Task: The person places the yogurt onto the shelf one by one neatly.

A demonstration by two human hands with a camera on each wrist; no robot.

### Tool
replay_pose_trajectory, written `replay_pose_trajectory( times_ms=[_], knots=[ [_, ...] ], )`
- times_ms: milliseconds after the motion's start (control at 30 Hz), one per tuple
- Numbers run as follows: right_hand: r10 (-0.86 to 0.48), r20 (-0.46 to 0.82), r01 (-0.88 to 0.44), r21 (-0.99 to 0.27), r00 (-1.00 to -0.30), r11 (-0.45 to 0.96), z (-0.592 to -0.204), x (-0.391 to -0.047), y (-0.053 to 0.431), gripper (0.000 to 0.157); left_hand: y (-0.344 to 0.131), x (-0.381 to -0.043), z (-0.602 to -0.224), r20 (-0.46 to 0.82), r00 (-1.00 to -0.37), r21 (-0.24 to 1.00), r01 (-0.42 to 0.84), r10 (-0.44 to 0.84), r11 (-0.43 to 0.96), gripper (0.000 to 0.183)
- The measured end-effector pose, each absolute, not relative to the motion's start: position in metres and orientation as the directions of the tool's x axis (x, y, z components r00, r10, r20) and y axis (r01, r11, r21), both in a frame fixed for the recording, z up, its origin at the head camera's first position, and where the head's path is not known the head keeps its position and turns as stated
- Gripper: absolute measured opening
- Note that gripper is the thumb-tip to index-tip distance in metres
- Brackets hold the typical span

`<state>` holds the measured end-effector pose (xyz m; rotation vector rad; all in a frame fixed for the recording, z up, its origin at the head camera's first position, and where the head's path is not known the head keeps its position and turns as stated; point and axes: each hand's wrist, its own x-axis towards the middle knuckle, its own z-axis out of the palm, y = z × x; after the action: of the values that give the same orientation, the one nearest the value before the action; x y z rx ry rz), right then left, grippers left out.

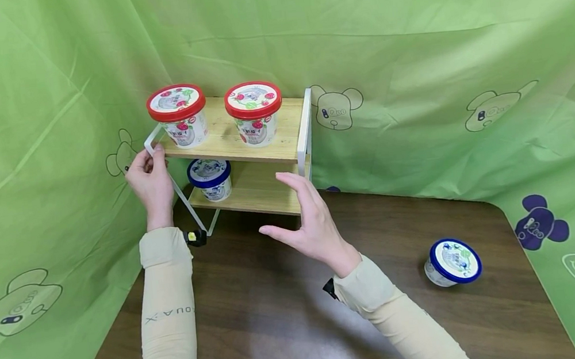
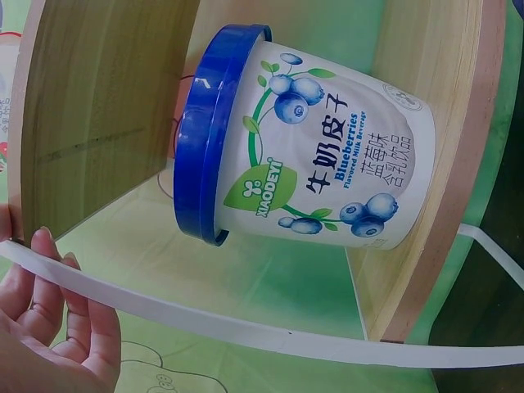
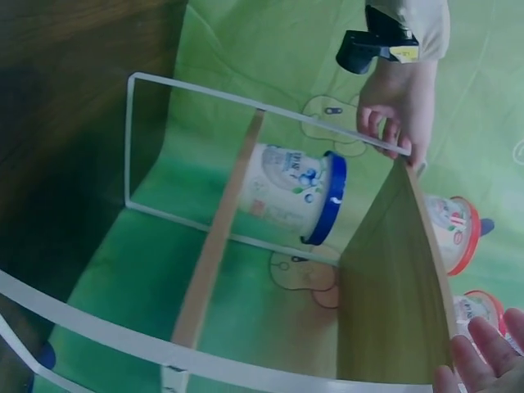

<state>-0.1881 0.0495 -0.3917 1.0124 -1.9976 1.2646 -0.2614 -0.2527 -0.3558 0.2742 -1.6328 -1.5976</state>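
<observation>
My left hand (image 1: 152, 178) pinches the upper left corner of a two-tier wooden shelf (image 1: 290, 130) with a white metal frame. In the left wrist view, its fingers (image 2: 78, 315) lie along the frame rail. My right hand (image 1: 309, 218) hovers in front of the shelf's right side, thumb and fingers spread apart around nothing. Two red-lidded tubs, one on the left (image 1: 186, 128) and one on the right (image 1: 256, 127), stand on the upper board. A blue-lidded blueberry milk tub (image 2: 327, 155) sits upright at the left of the lower board.
Another blue-lidded tub (image 1: 451, 262) stands on the dark wooden table (image 1: 259, 321), to the right of my right arm. Green cloth (image 1: 401, 64) printed with bears hangs behind the shelf and along both sides.
</observation>
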Motion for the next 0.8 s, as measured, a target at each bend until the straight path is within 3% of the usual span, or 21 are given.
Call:
replay_pose_trajectory(
  times_ms=[333, 600, 800],
  knots=[
    [-0.287, 0.766, -0.814, -0.505, -0.576, 0.287, -0.406, -0.189, 0.061, 0.089, -0.252, -0.262, -0.355, 0.387, -0.645, 0.914, 0.365, -0.659, 0.179, 0.023],
    [-0.248, 0.757, -0.789, -0.528, -0.605, 0.313, -0.416, -0.188, 0.074, 0.088, -0.238, -0.244, -0.337, 0.376, -0.655, 0.918, 0.357, -0.656, 0.170, 0.022],
    [-0.221, 0.744, -0.767, -0.556, -0.631, 0.319, -0.423, -0.185, 0.085, 0.086, -0.247, -0.256, -0.351, 0.379, -0.646, 0.917, 0.356, -0.663, 0.178, 0.022]
  ],
)
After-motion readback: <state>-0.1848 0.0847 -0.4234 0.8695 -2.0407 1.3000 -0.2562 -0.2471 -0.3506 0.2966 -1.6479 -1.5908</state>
